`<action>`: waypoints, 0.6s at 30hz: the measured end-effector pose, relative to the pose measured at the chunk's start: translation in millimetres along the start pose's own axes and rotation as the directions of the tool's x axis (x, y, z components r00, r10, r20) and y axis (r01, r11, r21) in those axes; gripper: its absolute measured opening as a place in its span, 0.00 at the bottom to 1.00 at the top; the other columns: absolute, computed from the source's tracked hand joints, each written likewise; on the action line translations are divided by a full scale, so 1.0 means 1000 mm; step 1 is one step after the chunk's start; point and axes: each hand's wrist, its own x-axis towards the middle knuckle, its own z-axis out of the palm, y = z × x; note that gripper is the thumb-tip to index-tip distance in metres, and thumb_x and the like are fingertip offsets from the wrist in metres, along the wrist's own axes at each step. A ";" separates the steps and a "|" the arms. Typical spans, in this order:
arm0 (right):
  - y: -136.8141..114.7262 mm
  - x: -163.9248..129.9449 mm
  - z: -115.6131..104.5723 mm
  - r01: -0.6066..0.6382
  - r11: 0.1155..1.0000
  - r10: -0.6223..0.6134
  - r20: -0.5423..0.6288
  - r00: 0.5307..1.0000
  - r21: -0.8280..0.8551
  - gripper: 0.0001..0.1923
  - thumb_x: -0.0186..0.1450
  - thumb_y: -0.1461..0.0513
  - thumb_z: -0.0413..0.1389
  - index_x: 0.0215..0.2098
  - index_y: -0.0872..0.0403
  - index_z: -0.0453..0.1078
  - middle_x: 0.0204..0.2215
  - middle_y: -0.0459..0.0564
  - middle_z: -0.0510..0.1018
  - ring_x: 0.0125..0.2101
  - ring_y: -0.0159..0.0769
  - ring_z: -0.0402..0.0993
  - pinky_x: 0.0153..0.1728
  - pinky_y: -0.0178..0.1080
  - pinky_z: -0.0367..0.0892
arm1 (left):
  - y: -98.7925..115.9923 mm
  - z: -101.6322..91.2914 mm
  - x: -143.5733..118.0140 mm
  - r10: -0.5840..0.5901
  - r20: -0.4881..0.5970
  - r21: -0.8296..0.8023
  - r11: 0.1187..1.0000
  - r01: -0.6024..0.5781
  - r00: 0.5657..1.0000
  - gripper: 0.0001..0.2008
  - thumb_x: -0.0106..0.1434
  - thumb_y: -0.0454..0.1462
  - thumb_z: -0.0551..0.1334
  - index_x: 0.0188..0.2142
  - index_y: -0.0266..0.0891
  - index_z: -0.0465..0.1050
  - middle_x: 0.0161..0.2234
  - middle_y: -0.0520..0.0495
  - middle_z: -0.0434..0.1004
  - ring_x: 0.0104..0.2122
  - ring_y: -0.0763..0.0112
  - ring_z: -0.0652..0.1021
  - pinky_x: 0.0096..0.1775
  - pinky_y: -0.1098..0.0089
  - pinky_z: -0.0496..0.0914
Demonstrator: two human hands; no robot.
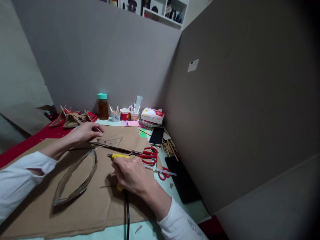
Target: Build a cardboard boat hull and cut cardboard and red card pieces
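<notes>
The person's right hand (132, 175) is wrapped around the grip of a yellow glue gun (120, 156), fingers curled tight about it, with the nozzle pointing left over the table and a black cord (127, 213) trailing from under the hand toward the near edge. The left hand (86, 131) lies flat with its fingers spread and pressed down on a small brown cardboard piece (120, 138), which rests on the far part of a large cardboard sheet (100, 203) covering the table. The small piece looks thin, light and fairly stiff; it would probably slide or lift at a touch of the nozzle, so pinning it by its flat face near an edge, clear of any glue line, seems the sound hold. The gun is likely rigid and light but hot at the tip, best held only by the handle, as it is now. Just left of the gun lies a boat-shaped cardboard form (76, 178) with thin upright walls that look easy to crush; lifting it from beneath or by both pointed ends would likely be safer than pinching a wall. Red scissors (149, 155) lie just beyond the right hand, a phone (156, 136) farther back.
</notes>
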 end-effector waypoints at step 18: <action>0.030 -0.003 -0.009 -0.258 0.959 0.278 -0.205 0.938 0.118 0.11 0.72 0.64 0.50 0.38 0.55 0.74 0.30 0.51 0.83 0.28 0.35 0.78 0.31 0.32 0.63 | 0.136 0.096 -0.190 0.516 0.647 -0.404 0.856 -0.323 0.561 0.13 0.64 0.32 0.57 0.42 0.48 0.77 0.38 0.49 0.79 0.42 0.65 0.77 0.45 0.71 0.71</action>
